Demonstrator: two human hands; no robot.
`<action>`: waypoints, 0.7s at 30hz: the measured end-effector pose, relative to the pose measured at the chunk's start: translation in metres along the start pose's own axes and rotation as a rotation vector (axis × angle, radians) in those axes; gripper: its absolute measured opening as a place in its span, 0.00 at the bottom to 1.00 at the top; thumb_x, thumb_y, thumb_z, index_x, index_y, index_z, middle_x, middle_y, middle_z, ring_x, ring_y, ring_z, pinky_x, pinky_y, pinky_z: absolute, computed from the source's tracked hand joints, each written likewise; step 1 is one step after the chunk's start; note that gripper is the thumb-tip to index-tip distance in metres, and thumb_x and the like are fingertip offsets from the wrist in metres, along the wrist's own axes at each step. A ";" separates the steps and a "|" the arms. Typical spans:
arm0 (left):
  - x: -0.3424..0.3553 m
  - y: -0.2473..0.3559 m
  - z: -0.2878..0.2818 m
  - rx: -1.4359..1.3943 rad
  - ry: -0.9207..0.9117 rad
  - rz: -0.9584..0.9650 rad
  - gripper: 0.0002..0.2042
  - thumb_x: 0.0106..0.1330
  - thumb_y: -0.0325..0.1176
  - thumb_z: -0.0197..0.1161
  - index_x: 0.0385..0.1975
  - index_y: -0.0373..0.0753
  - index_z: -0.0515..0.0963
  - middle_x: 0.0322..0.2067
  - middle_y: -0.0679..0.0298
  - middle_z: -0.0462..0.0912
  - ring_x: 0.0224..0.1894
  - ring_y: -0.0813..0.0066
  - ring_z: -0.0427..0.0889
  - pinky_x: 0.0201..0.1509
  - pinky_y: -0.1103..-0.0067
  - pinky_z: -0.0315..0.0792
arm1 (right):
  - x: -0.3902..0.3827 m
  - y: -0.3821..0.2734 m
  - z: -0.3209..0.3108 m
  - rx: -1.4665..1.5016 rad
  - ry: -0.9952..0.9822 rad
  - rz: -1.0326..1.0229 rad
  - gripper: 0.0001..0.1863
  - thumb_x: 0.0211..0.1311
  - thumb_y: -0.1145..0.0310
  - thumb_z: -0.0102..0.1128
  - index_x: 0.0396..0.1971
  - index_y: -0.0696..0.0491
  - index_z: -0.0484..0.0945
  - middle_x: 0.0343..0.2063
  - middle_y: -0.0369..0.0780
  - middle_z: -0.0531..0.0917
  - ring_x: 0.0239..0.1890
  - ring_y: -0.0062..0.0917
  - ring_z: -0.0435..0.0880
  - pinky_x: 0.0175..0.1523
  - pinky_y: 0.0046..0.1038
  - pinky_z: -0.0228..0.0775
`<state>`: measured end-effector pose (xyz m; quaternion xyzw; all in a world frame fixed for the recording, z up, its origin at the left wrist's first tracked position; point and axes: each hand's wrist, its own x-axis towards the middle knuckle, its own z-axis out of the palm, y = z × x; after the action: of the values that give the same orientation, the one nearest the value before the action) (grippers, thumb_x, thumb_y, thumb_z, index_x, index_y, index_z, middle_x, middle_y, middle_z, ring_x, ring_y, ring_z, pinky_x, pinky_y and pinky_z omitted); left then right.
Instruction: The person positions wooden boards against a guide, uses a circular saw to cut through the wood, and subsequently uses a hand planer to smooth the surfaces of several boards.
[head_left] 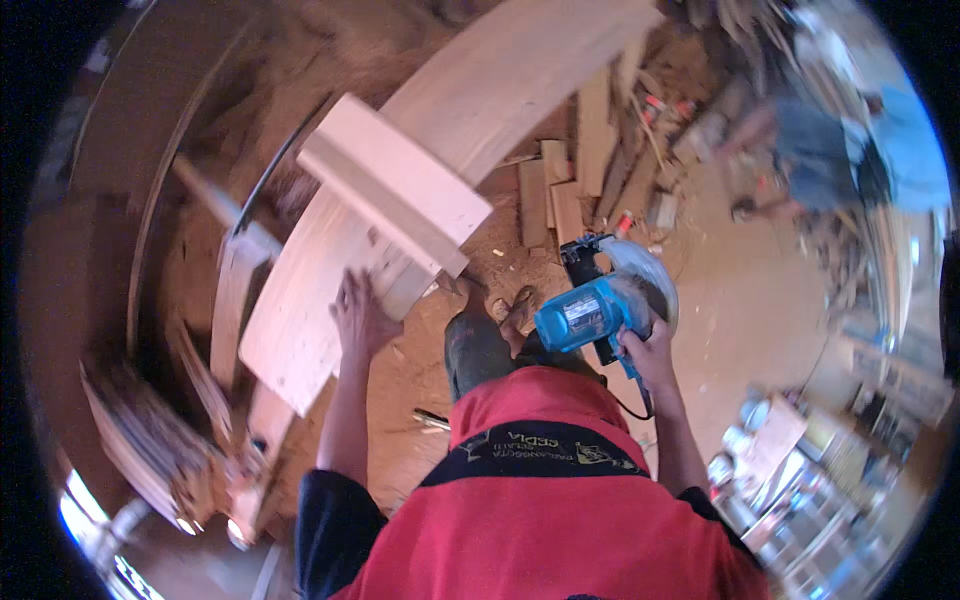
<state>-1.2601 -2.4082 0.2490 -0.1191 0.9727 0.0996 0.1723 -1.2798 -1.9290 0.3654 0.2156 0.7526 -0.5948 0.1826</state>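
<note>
My left hand (362, 310) has its fingers spread at the near edge of a long pale board (478, 77), fingertips appearing to touch it near its left end. Lying crosswise on that board, a short pale plank (420, 180) has a narrower strip (383, 205) along it. My right hand (645, 350) is closed on the handle of a blue circular saw (590, 310), held off to the right of the board. The saw's cord hangs below the handle.
Loose planks and offcuts (590, 150) lie on the dusty floor (760, 320) behind the saw. Timber (135, 430) stands at the left. A person in light blue (900, 150) is at the upper right, and a cluttered pile of containers (760, 440) sits at the lower right.
</note>
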 end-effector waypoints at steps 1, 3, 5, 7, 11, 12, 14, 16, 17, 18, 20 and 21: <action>0.002 -0.005 -0.003 -0.013 -0.011 0.010 0.62 0.37 0.50 0.77 0.76 0.43 0.48 0.76 0.48 0.47 0.75 0.45 0.52 0.67 0.40 0.56 | 0.002 -0.013 0.008 0.018 -0.076 0.030 0.12 0.54 0.75 0.61 0.39 0.62 0.79 0.27 0.36 0.81 0.25 0.18 0.79 0.30 0.25 0.73; 0.003 -0.016 0.009 -0.010 0.045 0.009 0.62 0.34 0.48 0.78 0.76 0.44 0.49 0.76 0.48 0.45 0.74 0.43 0.53 0.64 0.37 0.59 | 0.008 -0.027 0.024 -0.117 -0.151 -0.052 0.11 0.54 0.75 0.61 0.38 0.62 0.80 0.28 0.36 0.82 0.27 0.19 0.79 0.34 0.26 0.74; 0.004 -0.024 0.020 -0.013 0.065 0.021 0.65 0.32 0.48 0.80 0.76 0.44 0.48 0.76 0.48 0.44 0.75 0.41 0.50 0.60 0.33 0.61 | 0.018 -0.043 0.046 -0.235 -0.232 -0.153 0.11 0.53 0.76 0.61 0.37 0.62 0.80 0.28 0.36 0.82 0.30 0.19 0.80 0.37 0.27 0.75; 0.002 -0.015 0.005 0.014 -0.002 0.004 0.66 0.30 0.49 0.82 0.76 0.45 0.47 0.76 0.48 0.44 0.76 0.39 0.46 0.59 0.30 0.61 | 0.019 -0.053 0.062 -0.210 -0.242 -0.201 0.12 0.53 0.76 0.61 0.38 0.61 0.81 0.31 0.36 0.84 0.32 0.20 0.81 0.41 0.27 0.75; -0.002 -0.013 -0.003 0.029 -0.057 -0.044 0.67 0.31 0.51 0.83 0.76 0.47 0.46 0.76 0.49 0.44 0.77 0.38 0.43 0.60 0.29 0.60 | 0.028 -0.074 0.101 -0.304 -0.262 -0.406 0.14 0.54 0.75 0.62 0.41 0.61 0.82 0.34 0.39 0.87 0.35 0.20 0.83 0.44 0.29 0.75; 0.000 -0.010 -0.003 0.043 -0.065 -0.049 0.68 0.31 0.50 0.84 0.76 0.47 0.46 0.76 0.50 0.44 0.77 0.39 0.43 0.60 0.29 0.60 | 0.039 -0.065 0.108 -0.311 -0.249 -0.444 0.15 0.53 0.73 0.65 0.41 0.61 0.82 0.34 0.41 0.87 0.37 0.25 0.85 0.46 0.31 0.76; 0.002 -0.008 -0.003 0.083 -0.111 -0.059 0.69 0.31 0.51 0.84 0.76 0.48 0.44 0.76 0.51 0.43 0.77 0.40 0.43 0.61 0.30 0.61 | 0.044 -0.060 0.125 -0.264 -0.245 -0.477 0.16 0.53 0.71 0.66 0.42 0.61 0.82 0.34 0.42 0.88 0.37 0.28 0.86 0.46 0.31 0.76; 0.003 -0.001 -0.006 0.062 -0.104 -0.061 0.69 0.31 0.51 0.84 0.76 0.48 0.43 0.76 0.52 0.43 0.77 0.40 0.43 0.61 0.30 0.61 | 0.048 -0.055 0.131 -0.278 -0.253 -0.479 0.18 0.52 0.68 0.68 0.43 0.61 0.82 0.35 0.45 0.88 0.39 0.32 0.87 0.48 0.33 0.76; 0.001 -0.004 -0.007 0.065 -0.103 -0.082 0.69 0.31 0.50 0.84 0.76 0.49 0.43 0.76 0.52 0.43 0.77 0.40 0.42 0.61 0.31 0.62 | 0.049 -0.053 0.134 -0.343 -0.273 -0.458 0.20 0.51 0.67 0.69 0.43 0.61 0.82 0.36 0.46 0.88 0.40 0.34 0.87 0.49 0.33 0.77; 0.002 -0.006 -0.003 0.081 -0.085 -0.079 0.69 0.31 0.51 0.84 0.76 0.48 0.43 0.76 0.52 0.43 0.77 0.41 0.43 0.61 0.31 0.62 | 0.048 -0.055 0.136 -0.396 -0.272 -0.434 0.20 0.51 0.67 0.69 0.44 0.60 0.81 0.37 0.48 0.88 0.43 0.37 0.87 0.51 0.35 0.76; 0.003 -0.005 -0.001 0.095 -0.089 -0.077 0.69 0.31 0.52 0.84 0.76 0.48 0.43 0.76 0.52 0.43 0.77 0.41 0.43 0.61 0.32 0.63 | 0.050 -0.050 0.136 -0.413 -0.296 -0.450 0.20 0.51 0.66 0.69 0.43 0.60 0.82 0.38 0.48 0.87 0.43 0.39 0.87 0.51 0.36 0.76; 0.004 -0.005 -0.001 0.112 -0.092 -0.077 0.69 0.32 0.52 0.84 0.76 0.48 0.43 0.76 0.52 0.43 0.77 0.41 0.43 0.61 0.33 0.63 | 0.050 -0.048 0.136 -0.426 -0.324 -0.466 0.20 0.50 0.66 0.69 0.43 0.60 0.82 0.38 0.48 0.87 0.44 0.41 0.87 0.52 0.37 0.76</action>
<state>-1.2630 -2.4138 0.2475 -0.1421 0.9625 0.0437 0.2269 -1.3457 -2.0659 0.3475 -0.1019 0.8501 -0.4765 0.1998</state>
